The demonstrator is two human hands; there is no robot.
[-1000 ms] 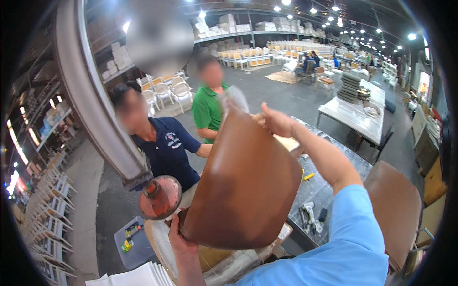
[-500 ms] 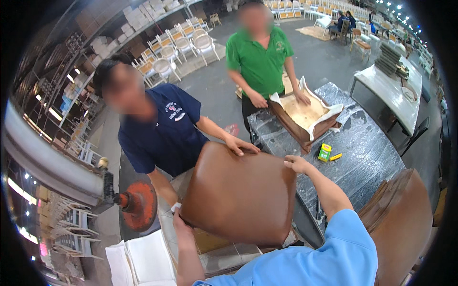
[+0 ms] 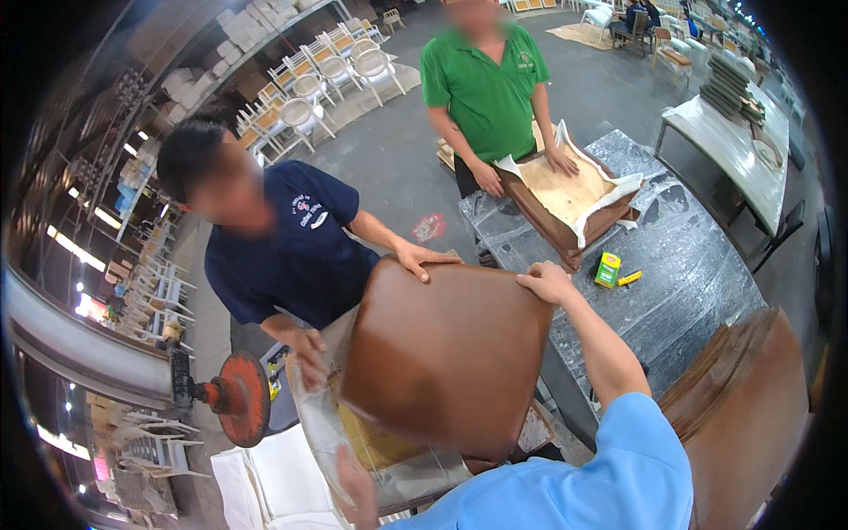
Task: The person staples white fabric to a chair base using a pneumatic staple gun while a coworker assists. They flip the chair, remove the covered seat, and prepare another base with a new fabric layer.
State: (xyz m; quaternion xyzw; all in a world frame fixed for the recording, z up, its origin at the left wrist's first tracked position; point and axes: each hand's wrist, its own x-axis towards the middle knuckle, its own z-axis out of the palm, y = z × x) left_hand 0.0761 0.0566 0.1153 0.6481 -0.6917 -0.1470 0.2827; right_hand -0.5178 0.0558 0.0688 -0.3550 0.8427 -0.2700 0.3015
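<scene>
Head view: my right hand [image 3: 546,283] pinches the far right corner of a brown seat pad [image 3: 446,353], which is before me, left of the wrapped worktop [image 3: 676,309]. My left hand [image 3: 356,486] is blurred, near and left, apart from the seat pad; whether it is spread or pressed together, I cannot tell. A co-worker's hand [image 3: 422,259] touches the far left edge. Brown sheets [image 3: 751,433] are stacked near right.

left hand [image 3: 356,486] motion-blurred, underside of brown cushion [image 3: 446,353] hidden, 2 faces [image 3: 234,190] blurred, brown stack [image 3: 746,424] cut off
</scene>
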